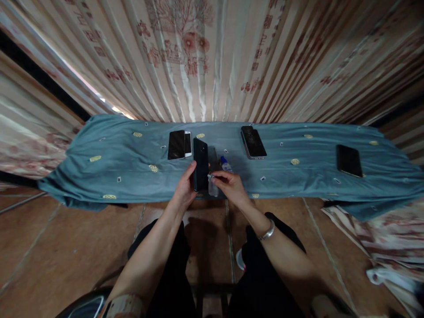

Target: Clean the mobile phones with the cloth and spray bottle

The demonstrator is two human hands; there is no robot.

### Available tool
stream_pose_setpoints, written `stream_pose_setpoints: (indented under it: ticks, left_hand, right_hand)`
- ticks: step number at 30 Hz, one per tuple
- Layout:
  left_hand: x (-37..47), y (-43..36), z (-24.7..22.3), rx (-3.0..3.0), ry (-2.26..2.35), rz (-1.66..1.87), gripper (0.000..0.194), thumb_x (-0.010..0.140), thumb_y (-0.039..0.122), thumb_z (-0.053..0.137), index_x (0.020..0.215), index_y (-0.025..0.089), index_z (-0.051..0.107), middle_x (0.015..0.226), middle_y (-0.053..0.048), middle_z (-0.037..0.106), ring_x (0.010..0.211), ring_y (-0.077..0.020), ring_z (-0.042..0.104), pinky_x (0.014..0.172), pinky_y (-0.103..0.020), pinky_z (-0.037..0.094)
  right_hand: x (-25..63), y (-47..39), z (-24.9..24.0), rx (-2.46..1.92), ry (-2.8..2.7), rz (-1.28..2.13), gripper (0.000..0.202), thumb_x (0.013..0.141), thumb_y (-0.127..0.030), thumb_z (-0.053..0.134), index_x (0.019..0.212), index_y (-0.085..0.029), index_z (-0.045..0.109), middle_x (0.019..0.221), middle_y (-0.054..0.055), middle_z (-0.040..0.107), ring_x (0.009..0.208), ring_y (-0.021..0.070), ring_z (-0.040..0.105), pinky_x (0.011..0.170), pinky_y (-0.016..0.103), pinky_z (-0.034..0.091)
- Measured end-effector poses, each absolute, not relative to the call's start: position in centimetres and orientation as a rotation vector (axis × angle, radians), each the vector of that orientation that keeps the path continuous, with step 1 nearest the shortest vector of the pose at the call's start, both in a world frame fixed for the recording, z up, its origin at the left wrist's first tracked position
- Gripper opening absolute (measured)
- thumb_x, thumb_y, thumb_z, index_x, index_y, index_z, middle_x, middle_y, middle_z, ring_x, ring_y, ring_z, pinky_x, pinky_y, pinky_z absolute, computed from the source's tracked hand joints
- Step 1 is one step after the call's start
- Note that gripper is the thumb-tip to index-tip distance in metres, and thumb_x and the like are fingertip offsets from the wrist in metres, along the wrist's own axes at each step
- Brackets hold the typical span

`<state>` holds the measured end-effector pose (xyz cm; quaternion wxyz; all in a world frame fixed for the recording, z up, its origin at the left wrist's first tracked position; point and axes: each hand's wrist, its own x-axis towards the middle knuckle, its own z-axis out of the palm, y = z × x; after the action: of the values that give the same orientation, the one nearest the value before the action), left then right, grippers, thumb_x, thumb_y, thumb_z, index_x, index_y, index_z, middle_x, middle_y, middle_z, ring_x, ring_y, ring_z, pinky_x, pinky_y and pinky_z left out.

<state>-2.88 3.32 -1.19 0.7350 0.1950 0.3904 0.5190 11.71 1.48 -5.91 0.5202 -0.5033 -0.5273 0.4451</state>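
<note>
My left hand (186,187) grips a dark phone (200,165) by its lower left edge, the phone tilted up over the cloth-covered bench. Just right of the phone, my right hand (230,186) pinches a small whitish piece (210,176) between thumb and fingers, close to the phone's right edge. A clear, transparent item (213,189) shows below and behind those fingertips; whether it is held or lies on the cloth, I cannot tell. Beyond my right hand lies a small bottle (225,164) with a blue cap and label.
On the blue-green cloth (132,150) lie a dark phone (176,145) overlapping a white one (188,144), stacked dark phones (253,142) right of centre, and another dark device (349,160) at the far right. Patterned curtains (225,57) hang behind the bench.
</note>
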Motion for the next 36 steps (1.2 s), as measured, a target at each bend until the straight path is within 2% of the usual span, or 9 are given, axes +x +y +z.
stream_pose_setpoints:
  ticks: [9, 17, 22, 29, 36]
  left_hand:
    - [-2.5, 2.8, -1.6, 0.459, 0.851, 1.03, 0.027, 0.079, 0.037, 0.074, 0.086, 0.011, 0.074, 0.08, -0.008, 0.078, 0.086, -0.0247, 0.075, 0.08, -0.032, 0.058]
    - [-1.9, 2.4, -1.5, 0.477, 0.832, 1.009, 0.027, 0.076, 0.035, 0.076, 0.087, 0.01, 0.074, 0.082, -0.009, 0.078, 0.09, -0.0251, 0.075, 0.081, -0.031, 0.058]
    - [-1.7, 2.2, -1.6, 0.484, 0.805, 1.001, 0.028, 0.075, 0.03, 0.077, 0.096, 0.012, 0.074, 0.086, -0.008, 0.079, 0.087, -0.0232, 0.075, 0.081, -0.031, 0.059]
    - [-1.8, 2.0, -2.0, 0.499, 0.824, 0.975, 0.04, 0.075, 0.03, 0.079, 0.109, 0.014, 0.07, 0.084, -0.005, 0.077, 0.066, -0.0163, 0.071, 0.068, -0.031, 0.062]
    - [-1.4, 1.6, -2.4, 0.493, 0.855, 0.972, 0.046, 0.074, 0.023, 0.08, 0.117, 0.015, 0.067, 0.092, -0.004, 0.077, 0.07, -0.0145, 0.071, 0.072, -0.031, 0.063]
  right_hand:
    - [12.6, 2.2, -5.9, -1.285, -1.186, 0.977, 0.021, 0.074, -0.043, 0.072, 0.083, -0.025, 0.077, 0.078, 0.001, 0.077, 0.074, 0.0202, 0.071, 0.072, 0.032, 0.055]
    - [13.4, 2.6, -5.6, -1.295, -1.134, 0.932, 0.019, 0.072, -0.04, 0.072, 0.08, -0.025, 0.077, 0.081, 0.001, 0.078, 0.078, 0.0213, 0.071, 0.078, 0.034, 0.055]
    - [13.7, 3.0, -5.8, -1.334, -1.1, 0.905, 0.02, 0.071, -0.043, 0.073, 0.08, -0.025, 0.077, 0.081, 0.001, 0.078, 0.079, 0.0216, 0.072, 0.078, 0.034, 0.055]
    - [14.1, 3.2, -5.8, -1.345, -1.087, 0.902, 0.024, 0.07, -0.046, 0.073, 0.08, -0.024, 0.076, 0.08, 0.001, 0.077, 0.078, 0.021, 0.071, 0.076, 0.033, 0.054]
    - [14.8, 3.5, -5.1, -1.351, -1.049, 0.88, 0.027, 0.07, -0.046, 0.072, 0.081, -0.022, 0.077, 0.074, -0.001, 0.075, 0.068, 0.0176, 0.065, 0.067, 0.029, 0.051]
